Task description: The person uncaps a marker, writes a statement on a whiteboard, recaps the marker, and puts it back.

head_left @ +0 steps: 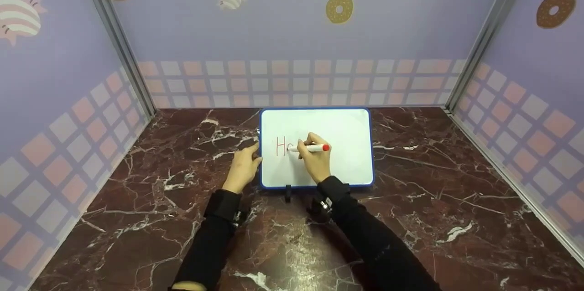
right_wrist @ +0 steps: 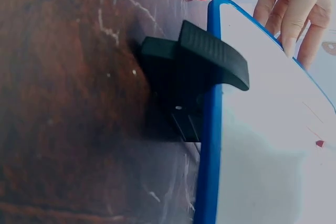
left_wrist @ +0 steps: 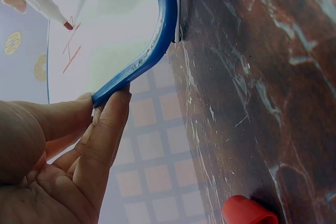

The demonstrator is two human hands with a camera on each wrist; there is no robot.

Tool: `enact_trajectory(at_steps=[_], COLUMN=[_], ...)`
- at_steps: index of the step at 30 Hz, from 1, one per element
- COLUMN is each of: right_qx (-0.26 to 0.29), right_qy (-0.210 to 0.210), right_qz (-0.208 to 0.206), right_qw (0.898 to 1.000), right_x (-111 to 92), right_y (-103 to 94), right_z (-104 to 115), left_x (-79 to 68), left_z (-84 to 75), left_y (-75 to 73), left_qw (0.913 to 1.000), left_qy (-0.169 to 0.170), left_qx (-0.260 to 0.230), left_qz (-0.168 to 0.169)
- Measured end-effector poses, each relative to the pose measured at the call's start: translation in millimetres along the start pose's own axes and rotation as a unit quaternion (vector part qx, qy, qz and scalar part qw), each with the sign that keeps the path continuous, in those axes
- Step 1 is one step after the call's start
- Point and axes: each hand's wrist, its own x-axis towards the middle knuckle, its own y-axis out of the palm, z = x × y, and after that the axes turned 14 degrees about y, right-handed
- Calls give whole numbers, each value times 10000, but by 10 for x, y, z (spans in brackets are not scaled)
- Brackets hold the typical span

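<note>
A whiteboard [head_left: 351, 145] with a blue frame stands on the table, held along its bottom edge by black clips [right_wrist: 210, 59]. My left hand [head_left: 242, 168] pinches the board's left edge between thumb and fingers, seen closely in the left wrist view. In my right hand [head_left: 316, 158] is a white marker [head_left: 312, 148] with a red end. Its red tip [left_wrist: 68, 25] meets the board just right of a red letter H [head_left: 280, 146], at a small rounded stroke partly hidden by the marker. The right hand itself lies outside its own wrist view.
A red cap [left_wrist: 247, 211] lies on the dark marbled table [head_left: 433, 200] to the left of the board. Behind stands a purple wall [head_left: 283, 31] with checked tiles and painted sweets; side walls [head_left: 524, 76] close in left and right.
</note>
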Motion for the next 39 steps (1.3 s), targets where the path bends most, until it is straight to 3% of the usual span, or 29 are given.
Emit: enact_trajectory(at_steps=[10,21,29,39], right_qx=[-341,187,91,49], right_qy=[-78,65,158,71], right_qz=[-300,-428,-479,-369], right_qw=[9989,9989,9987,9993], right_x=[-21,41,105,159], right_y=[-67,-154,-166,-160], right_z=[35,34,38,9], left_x=[8,-4,-6,0], left_z=[9,-12,-1,5], left_y=[7,2,-5,-3], left_qw=[9999,10000,9997,9995], left_qy=[22,-63,-145,-69], left_qx=[75,-45,-215,-276], left_qz=[-78,-36,43,-100])
